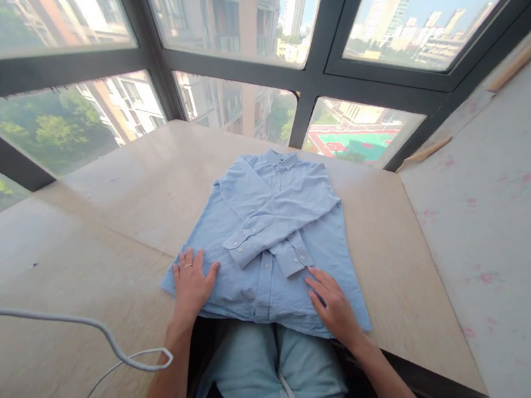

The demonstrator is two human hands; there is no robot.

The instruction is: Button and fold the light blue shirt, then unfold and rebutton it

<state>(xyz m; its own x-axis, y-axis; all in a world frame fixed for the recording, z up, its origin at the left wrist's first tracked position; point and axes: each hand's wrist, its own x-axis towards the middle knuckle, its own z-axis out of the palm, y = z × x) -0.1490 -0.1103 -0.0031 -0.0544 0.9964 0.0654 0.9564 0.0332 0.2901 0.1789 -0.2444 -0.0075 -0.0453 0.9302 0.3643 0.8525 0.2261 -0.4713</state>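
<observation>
Sleeves (286, 216) cross atop the shirt (256, 289). Left hand (194, 287), right hand (332, 303): fingers spread, grasping nothing, seemingly keeping it flat.

Shirt (273, 227), light blue, long-sleeved, button-front, with turned-down collar (283, 160) and pale buttons. Lay front up and spread flat on the ledge (384, 256), lightly creased. Collar stood toward the ledge's far edge; hem (264, 319) ran along its near edge. Both sleeves (295, 208) were folded inward over the front and crossed, one over the other, the buttoned cuffs (240, 253) resting on the body, angled toward the ledge's near edge.
</observation>
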